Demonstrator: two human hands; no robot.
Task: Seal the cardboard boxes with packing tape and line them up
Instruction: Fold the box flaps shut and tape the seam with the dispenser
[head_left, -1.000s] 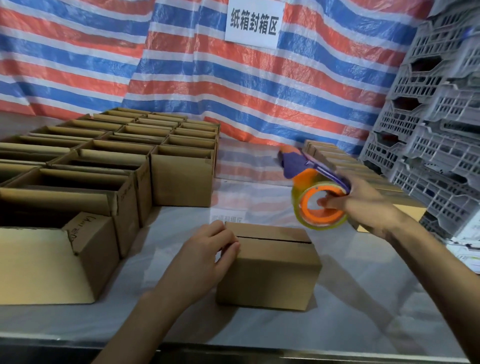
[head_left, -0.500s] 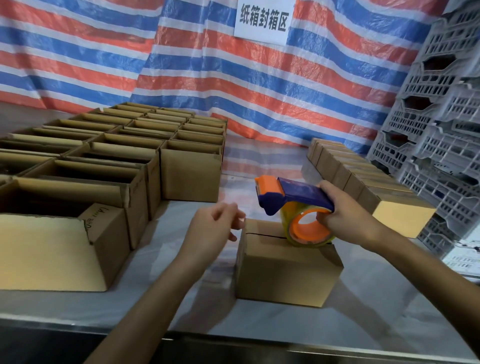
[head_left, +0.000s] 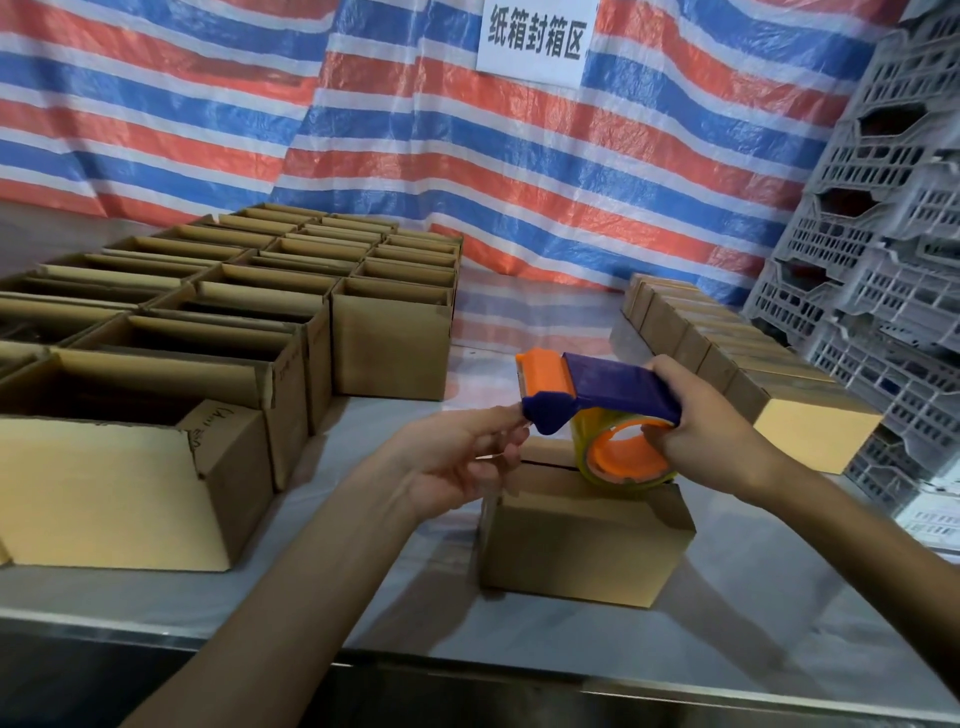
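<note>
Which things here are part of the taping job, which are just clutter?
In the job: tape dispenser in the right hand, closed box under it, open boxes at left, lined-up boxes at right.
Just there: grey crates, striped tarp, white sign.

Top seam of small closed brown cardboard box (head_left: 582, 545) partly hidden behind left hand (head_left: 457, 462) and blue-and-orange plastic tape dispenser (head_left: 613, 387). Fingertips (head_left: 513, 414) at its nose: pinching anything or not, unclear. Grey lattice plastic crates (head_left: 883, 208) cut by right edge

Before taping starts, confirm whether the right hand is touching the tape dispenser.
Touching: the head view shows the right hand gripping the tape dispenser.
</note>
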